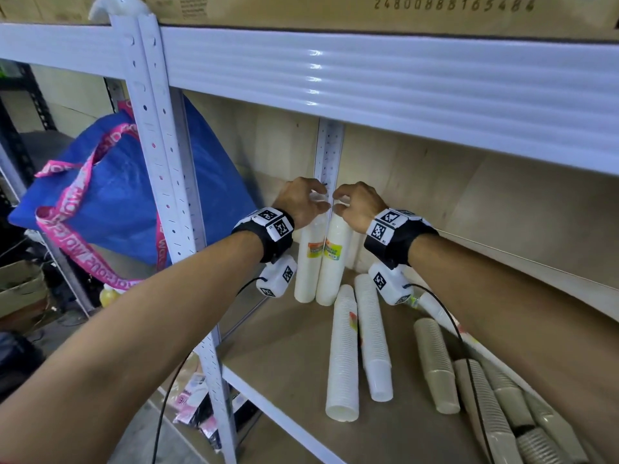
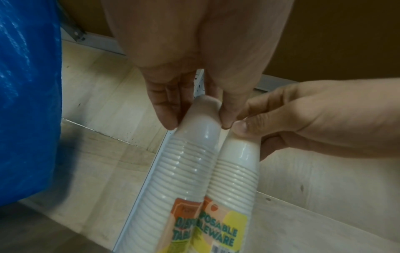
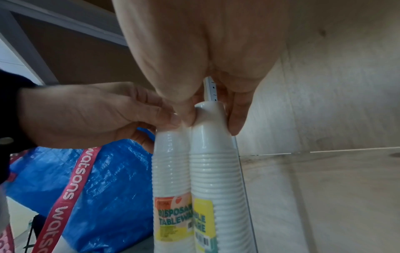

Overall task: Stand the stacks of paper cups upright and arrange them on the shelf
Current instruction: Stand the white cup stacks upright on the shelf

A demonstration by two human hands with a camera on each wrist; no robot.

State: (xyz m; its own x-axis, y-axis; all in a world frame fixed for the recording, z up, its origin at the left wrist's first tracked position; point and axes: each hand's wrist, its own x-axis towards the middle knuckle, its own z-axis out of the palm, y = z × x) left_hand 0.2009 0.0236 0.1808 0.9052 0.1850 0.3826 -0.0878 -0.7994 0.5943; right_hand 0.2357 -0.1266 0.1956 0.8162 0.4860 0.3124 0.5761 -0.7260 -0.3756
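Observation:
Two wrapped stacks of white paper cups stand upright, side by side and touching, in the back left corner of the shelf board (image 1: pixel 284 349). My left hand (image 1: pixel 311 199) (image 2: pixel 198 123) pinches the top of the left stack (image 1: pixel 305 262) (image 2: pixel 184 162) (image 3: pixel 171 162). My right hand (image 1: pixel 338 204) (image 3: pixel 212 121) pinches the top of the right stack (image 1: pixel 335 266) (image 2: pixel 236 171) (image 3: pixel 216 171). Both stacks carry a coloured label. Two more white stacks (image 1: pixel 343 360) (image 1: pixel 373 339) lie flat just in front. A beige stack (image 1: pixel 435 366) lies to their right.
Several more beige stacks (image 1: pixel 502 413) lie heaped at the shelf's front right, under my right forearm. The upper shelf beam (image 1: pixel 402 85) hangs low over the hands. A blue bag (image 1: pixel 117 195) with pink straps sits left of the front post (image 1: pixel 160 162).

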